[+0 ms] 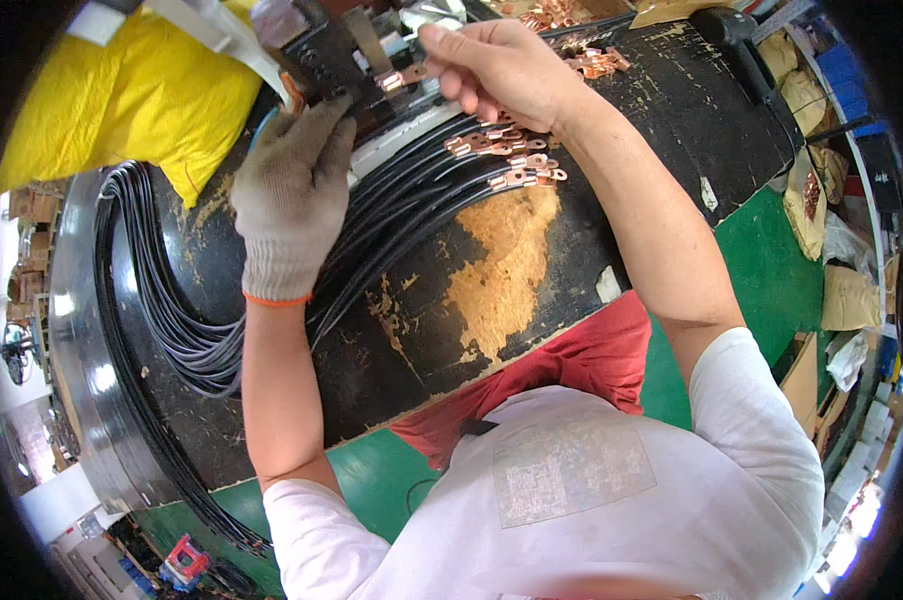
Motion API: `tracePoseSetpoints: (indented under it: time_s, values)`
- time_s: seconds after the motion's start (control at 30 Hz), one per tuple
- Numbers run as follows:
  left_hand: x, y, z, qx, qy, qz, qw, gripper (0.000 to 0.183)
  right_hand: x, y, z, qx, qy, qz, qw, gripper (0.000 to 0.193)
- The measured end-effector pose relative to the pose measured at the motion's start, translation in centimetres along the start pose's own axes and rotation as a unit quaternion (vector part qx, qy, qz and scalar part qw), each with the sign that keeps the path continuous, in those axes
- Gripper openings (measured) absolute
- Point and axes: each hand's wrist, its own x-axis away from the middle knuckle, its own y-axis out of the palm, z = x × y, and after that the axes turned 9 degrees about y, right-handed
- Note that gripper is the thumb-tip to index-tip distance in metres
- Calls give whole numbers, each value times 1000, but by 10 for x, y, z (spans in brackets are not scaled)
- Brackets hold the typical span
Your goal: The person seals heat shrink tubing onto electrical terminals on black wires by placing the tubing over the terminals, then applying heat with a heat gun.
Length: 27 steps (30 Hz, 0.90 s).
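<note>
My left hand (300,180) wears a pale knitted glove with grey fingertips and an orange cuff edge. Its fingers are closed beside a dark metal machine (324,62); what they grip is hidden. Bare and curled, my right hand (507,72) is at the machine's right side, slightly blurred, with its fingertips next to a copper cable lug (402,78). Whether they touch that lug is unclear. Below my hands, a bundle of black cables (392,215) runs across the table, several ending in copper lugs (522,172).
The black table (392,350) has worn brown patches. A yellow woven sack (112,95) stands at the far left, and the cables loop beneath it. Loose copper lugs (600,63) lie at the far right, near a black handheld device (737,45). A red cloth (602,350) shows at the near edge.
</note>
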Motion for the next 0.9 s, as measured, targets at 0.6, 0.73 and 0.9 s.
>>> tracePoseSetpoints:
  time_s: [0.6,0.73,0.9]
  values:
    - [0,-30,96,50,-48,-52,996,50,16,-37,-6,-8,-93,-276,957,33]
    - [57,-27,82,-149,-139,-150,968,77,1,-53,1,-61,-95,-212,971,64]
    - [99,-24,101,-205,-21,-100,973,71,-7,-63,14,-164,-119,-222,954,66]
